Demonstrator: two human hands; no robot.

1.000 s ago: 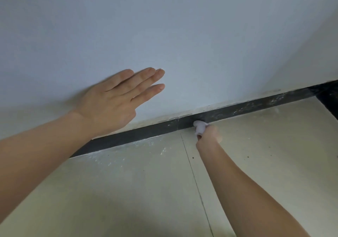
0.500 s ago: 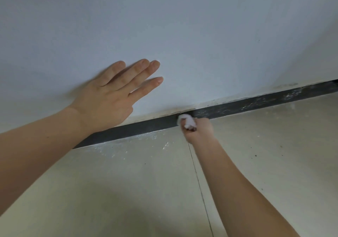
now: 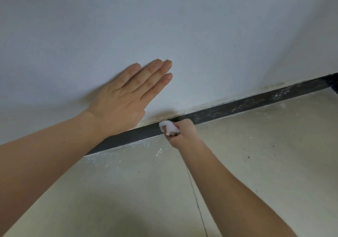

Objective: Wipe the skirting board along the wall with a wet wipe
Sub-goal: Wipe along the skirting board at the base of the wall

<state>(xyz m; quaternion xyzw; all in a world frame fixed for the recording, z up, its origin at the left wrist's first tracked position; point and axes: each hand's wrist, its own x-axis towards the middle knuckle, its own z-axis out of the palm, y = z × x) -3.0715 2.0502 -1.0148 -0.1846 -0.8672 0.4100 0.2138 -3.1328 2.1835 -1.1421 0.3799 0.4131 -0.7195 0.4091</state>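
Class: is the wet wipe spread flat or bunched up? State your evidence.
Bunched up: the wet wipe is a crumpled white wad gripped in the right hand, against the dark skirting board.

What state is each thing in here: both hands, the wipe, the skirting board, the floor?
left hand: flat against the wall, fingers straight.
right hand: grips the wet wipe, holding it to the skirting board.
wet wipe: white, bunched up, on the board.
skirting board: dark; pale smears right of the wipe, plainer dark to its left.
floor: white specks along the board's foot.

wet wipe (image 3: pixel 169 128) on skirting board (image 3: pixel 237 107), below wall (image 3: pixel 201 35)
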